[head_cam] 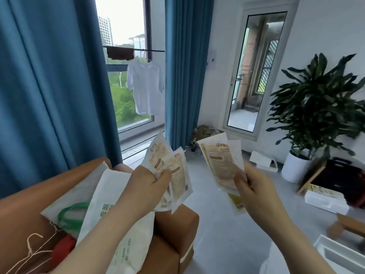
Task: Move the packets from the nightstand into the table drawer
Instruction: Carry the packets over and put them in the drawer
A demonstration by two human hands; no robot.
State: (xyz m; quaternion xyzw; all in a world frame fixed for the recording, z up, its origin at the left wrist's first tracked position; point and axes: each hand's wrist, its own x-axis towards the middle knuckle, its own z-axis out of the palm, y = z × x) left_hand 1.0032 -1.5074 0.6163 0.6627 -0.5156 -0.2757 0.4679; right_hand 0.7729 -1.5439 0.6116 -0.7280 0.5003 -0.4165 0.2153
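Left hand (150, 186), at 7 o'clock, has its fingers curled round a fan of packets (167, 161); right hand (254, 186), at 5 o'clock, pinches a second sheaf of packets (219, 161) between thumb and fingers. Both lots are held in mid-air above the floor (217, 224). Judgement: pickup appears done, carry in progress; no table drawer plainly identifiable, deposit not yet made.

A: Those flat white plastic packets with tan-and-brown printed faces (221, 165) — where?
B: Split into two fanned bunches, both up off any surface. Several overlapping in the left bunch (169, 165), pinched by the left hand (150, 184).
A: And the right bunch (223, 171)?
B: Gripped near the lower edge by the right hand (254, 186), tops leaning left — a yellow-printed one poking out below.
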